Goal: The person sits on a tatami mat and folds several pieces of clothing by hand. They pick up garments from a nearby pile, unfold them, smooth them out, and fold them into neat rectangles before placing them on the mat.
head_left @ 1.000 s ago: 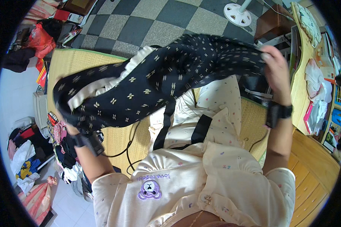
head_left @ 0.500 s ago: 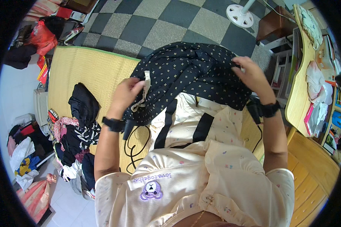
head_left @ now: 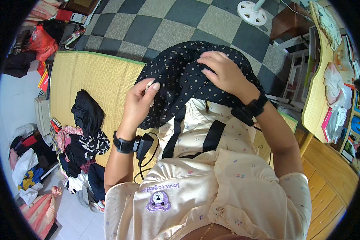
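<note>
A black garment [head_left: 188,86] with small pale motifs lies bunched across my lap and knees. At its left edge my left hand [head_left: 140,102] pinches the cloth between thumb and fingers, where a bit of cream trim shows. My right hand [head_left: 224,76] hovers over or rests lightly on the middle of the garment, fingers bent and apart, with no cloth visibly gripped. Whether its fingertips touch the fabric I cannot tell. Each wrist wears a black strapped device.
I sit on a yellow woven mat [head_left: 96,72]. A heap of mixed clothes [head_left: 84,144] lies at its left. Red plastic bag [head_left: 44,44] at the far left, white fan base [head_left: 252,14] on the checkered floor, wooden desk [head_left: 316,104] on the right. A black cable [head_left: 142,170] trails beside my left forearm.
My right hand has moved left from the garment's right edge to its middle. My left hand has closed on the trimmed left edge, and the cloth there is gathered inward.
</note>
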`<action>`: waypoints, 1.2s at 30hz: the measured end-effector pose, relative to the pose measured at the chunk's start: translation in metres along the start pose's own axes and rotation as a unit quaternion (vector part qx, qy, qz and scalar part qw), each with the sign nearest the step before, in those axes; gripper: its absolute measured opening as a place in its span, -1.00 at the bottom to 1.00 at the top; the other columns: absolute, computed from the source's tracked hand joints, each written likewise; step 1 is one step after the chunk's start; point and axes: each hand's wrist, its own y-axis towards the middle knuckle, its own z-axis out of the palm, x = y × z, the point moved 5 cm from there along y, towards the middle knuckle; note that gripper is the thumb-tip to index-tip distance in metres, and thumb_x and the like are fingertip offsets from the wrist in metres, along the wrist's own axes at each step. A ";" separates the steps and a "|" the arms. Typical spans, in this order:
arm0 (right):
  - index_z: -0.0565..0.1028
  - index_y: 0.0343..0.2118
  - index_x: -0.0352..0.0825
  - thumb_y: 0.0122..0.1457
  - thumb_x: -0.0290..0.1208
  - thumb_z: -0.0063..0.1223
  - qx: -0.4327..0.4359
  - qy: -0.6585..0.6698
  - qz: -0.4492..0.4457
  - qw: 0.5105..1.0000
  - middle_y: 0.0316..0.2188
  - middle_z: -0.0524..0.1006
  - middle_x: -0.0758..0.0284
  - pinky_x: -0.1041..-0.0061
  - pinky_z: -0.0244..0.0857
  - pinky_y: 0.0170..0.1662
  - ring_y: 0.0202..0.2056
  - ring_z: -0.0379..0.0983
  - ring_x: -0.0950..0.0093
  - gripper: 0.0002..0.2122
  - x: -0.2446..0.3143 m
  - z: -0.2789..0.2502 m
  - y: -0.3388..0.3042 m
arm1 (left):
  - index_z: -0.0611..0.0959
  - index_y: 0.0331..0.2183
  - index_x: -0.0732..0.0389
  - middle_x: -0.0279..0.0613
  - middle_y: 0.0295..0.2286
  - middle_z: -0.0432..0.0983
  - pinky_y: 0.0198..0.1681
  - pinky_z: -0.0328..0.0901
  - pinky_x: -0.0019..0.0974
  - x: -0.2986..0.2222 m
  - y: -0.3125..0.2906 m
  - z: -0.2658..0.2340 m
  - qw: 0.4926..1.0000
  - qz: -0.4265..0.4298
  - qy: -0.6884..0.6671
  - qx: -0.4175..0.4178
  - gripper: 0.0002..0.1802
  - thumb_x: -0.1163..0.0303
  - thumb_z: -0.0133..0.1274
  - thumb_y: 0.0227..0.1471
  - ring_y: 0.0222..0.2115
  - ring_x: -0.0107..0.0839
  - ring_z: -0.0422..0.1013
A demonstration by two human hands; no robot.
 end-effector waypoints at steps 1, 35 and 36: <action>0.48 -0.07 -0.30 0.05 -0.39 0.12 -0.014 -0.001 -0.032 0.999 -0.06 0.45 0.20 0.32 0.28 0.04 -0.04 0.39 0.22 -0.66 0.000 0.004 0.001 | 0.60 -0.17 0.31 -0.49 -0.46 0.41 -0.35 0.23 -0.53 -0.004 -0.009 -0.002 1.000 0.026 -0.015 0.007 -0.71 0.31 0.07 0.15 -0.43 -0.71 0.29; 0.45 -0.10 -0.34 0.11 -0.58 -0.05 0.017 -0.004 0.408 0.913 -0.17 0.50 0.23 0.39 0.30 -0.01 -0.11 0.45 0.32 -0.73 -0.128 -0.133 -0.151 | 0.53 -0.09 0.31 -0.13 -0.20 0.53 -0.07 0.28 -0.40 0.173 -0.088 -0.163 0.938 -0.220 0.267 -0.007 -0.66 0.35 0.06 0.12 -0.16 -0.43 0.42; 0.44 -0.09 -0.35 0.10 -0.60 -0.01 0.062 -0.135 0.400 0.904 -0.15 0.49 0.18 0.36 0.30 -0.01 -0.10 0.45 0.25 -0.72 -0.118 -0.121 -0.157 | 0.53 -0.12 0.32 -0.23 -0.25 0.54 -0.11 0.29 -0.43 0.167 -0.074 -0.144 0.957 -0.177 0.224 -0.047 -0.67 0.34 0.09 0.12 -0.20 -0.50 0.41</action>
